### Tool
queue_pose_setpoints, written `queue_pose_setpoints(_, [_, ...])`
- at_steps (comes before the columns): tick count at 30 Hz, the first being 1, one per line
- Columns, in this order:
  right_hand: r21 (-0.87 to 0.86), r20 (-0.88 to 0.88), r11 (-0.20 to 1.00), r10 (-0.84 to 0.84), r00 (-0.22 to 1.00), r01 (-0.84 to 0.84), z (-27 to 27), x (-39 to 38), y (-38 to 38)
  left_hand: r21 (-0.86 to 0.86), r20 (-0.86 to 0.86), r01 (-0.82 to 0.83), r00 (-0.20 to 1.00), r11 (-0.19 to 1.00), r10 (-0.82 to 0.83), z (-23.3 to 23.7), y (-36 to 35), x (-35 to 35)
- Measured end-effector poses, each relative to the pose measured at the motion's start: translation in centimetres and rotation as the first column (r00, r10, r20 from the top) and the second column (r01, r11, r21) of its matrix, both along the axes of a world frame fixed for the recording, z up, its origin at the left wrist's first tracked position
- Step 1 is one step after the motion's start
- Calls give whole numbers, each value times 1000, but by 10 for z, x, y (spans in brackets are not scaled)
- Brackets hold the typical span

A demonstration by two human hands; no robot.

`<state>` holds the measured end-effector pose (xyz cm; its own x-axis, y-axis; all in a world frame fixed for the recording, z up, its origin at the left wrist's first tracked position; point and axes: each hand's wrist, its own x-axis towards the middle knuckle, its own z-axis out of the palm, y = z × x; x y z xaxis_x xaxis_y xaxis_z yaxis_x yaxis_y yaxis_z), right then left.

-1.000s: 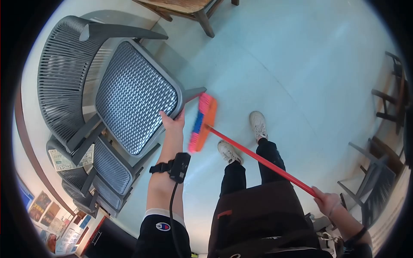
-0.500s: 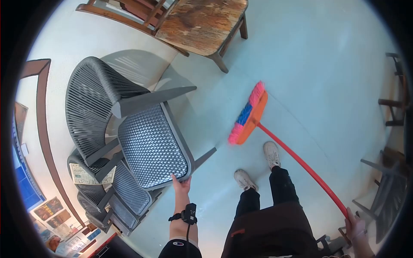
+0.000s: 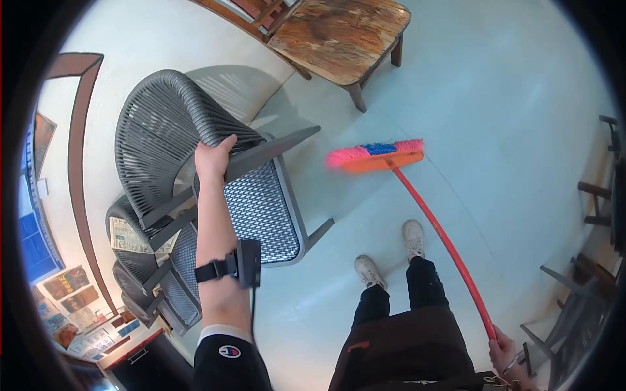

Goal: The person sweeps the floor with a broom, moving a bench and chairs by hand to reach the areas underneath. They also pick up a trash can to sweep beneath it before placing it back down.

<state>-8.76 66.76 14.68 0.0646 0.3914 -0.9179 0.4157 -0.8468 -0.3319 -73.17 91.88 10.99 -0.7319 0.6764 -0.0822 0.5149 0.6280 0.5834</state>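
My left hand (image 3: 214,158) is closed on the front end of the armrest and back rim of a grey woven chair (image 3: 261,212), left of centre. In my right hand (image 3: 502,352), at the lower right, is the upper end of a red broom handle (image 3: 450,244). The handle runs up to an orange broom head (image 3: 381,161) with pink and blue bristles, resting on the pale floor ahead of my feet. The broom head lies roughly sideways, to the right of the grey chair.
A worn wooden chair (image 3: 342,39) stands at the top. More grey chairs (image 3: 153,274) line the left wall, one with a printed sheet (image 3: 134,236) on it. Dark chairs (image 3: 580,306) stand along the right edge. My shoes (image 3: 370,270) are at lower centre.
My left hand has gone from the seat's front edge up to the armrest and back rim. The broom head has swung from slanted to nearly sideways; my right hand has shifted left and slightly down.
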Motion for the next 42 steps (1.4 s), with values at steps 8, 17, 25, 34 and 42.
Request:
queue_pose_setpoints(8, [-167,-189,980,-140,972,109,39,-4,10,-132,-124,76,988,988,-93,13,-64,78])
queue_pose_setpoints(17, [-101,-212,991,63,975,-86,49,-6,64,-206,-96,273,950,939,-298,14,-263,211])
queue_pose_setpoints(25, [385,131,550,762,634,-741,-57,-78,147,-250,129,480,877,841,-462,32,-415,259])
queue_pose_setpoints(34, [346,418,-187,908,-28,-920,-131,-334,326,-248,271,491,863,835,-426,28,-446,284])
queue_pose_setpoints(42, [306,483,-418,842,-239,-856,-133,-532,338,-178,104,472,881,863,-461,26,-447,286])
